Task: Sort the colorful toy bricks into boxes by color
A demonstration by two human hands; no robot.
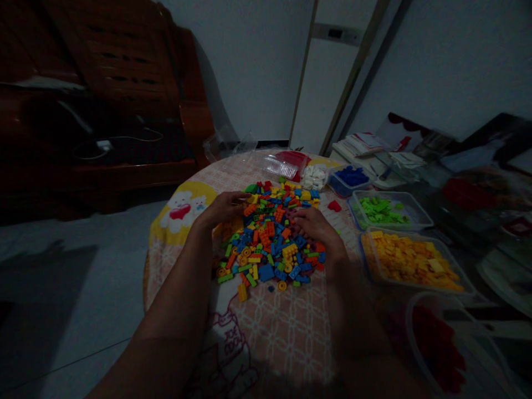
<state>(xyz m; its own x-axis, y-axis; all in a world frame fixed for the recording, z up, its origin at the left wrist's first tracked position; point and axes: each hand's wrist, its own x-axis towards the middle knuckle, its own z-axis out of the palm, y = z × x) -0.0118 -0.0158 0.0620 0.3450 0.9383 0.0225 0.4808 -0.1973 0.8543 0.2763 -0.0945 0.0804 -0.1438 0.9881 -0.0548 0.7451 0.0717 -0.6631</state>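
Note:
A wide pile of mixed coloured toy bricks point(266, 238) lies on the patterned tablecloth point(286, 327). At the pile's upper left edge is my left hand point(224, 208), its fingers apart and reaching over yellow and orange bricks. My right hand point(313, 224) is at the right side of the pile, fingers spread over the bricks, with nothing visible in it. A yellow brick point(243, 292) and a round yellow piece point(282, 286) lie at the near edge of the pile.
Along the right stand tubs of blue bricks point(352, 175), green bricks point(380, 210), yellow bricks point(411, 260) and red bricks point(438, 349). White bricks point(315, 177) and clear plastic packaging point(278, 165) lie at the back. A red piece point(334, 206) sits beside the green tub.

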